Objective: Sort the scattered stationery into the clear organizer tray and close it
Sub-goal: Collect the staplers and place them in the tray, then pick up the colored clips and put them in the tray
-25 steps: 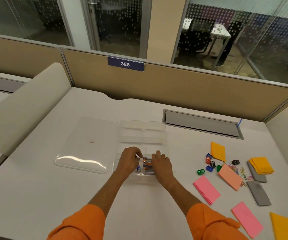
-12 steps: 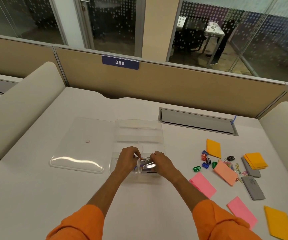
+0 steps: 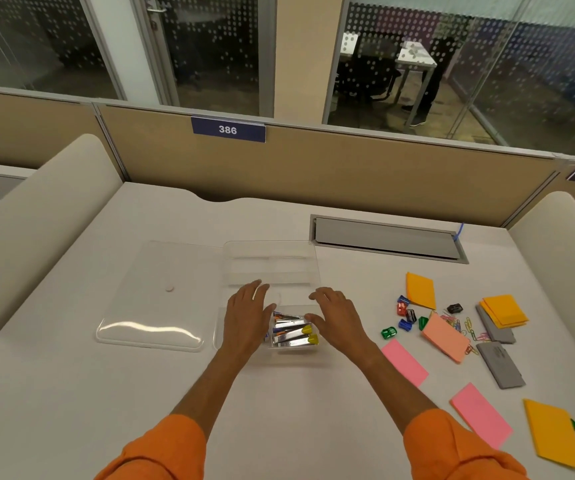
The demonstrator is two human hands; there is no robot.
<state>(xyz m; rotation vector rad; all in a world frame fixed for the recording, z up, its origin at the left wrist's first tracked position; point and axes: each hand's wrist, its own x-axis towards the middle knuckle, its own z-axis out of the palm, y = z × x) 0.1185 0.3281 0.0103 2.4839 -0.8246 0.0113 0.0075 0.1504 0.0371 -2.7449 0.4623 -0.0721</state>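
While my left hand (image 3: pixel 248 317) and right hand (image 3: pixel 338 318) hover spread and empty over the clear organizer tray (image 3: pixel 272 261), its near compartment holds silver yellow-tipped pieces (image 3: pixel 293 336).

tray (image 3: pixel 272 261) on table (image 3: pixel 71 393), centre | lid (image 3: pixel 154 299) flat on table just left of tray | small pieces (image 3: pixel 293 332) in tray's near compartment | sharpeners (image 3: pixel 405 311), paper clips (image 3: pixel 466 323), note pads (image 3: pixel 404 362) scattered on table right of tray | cable hatch (image 3: pixel 386 239) behind them, right of tray's far end
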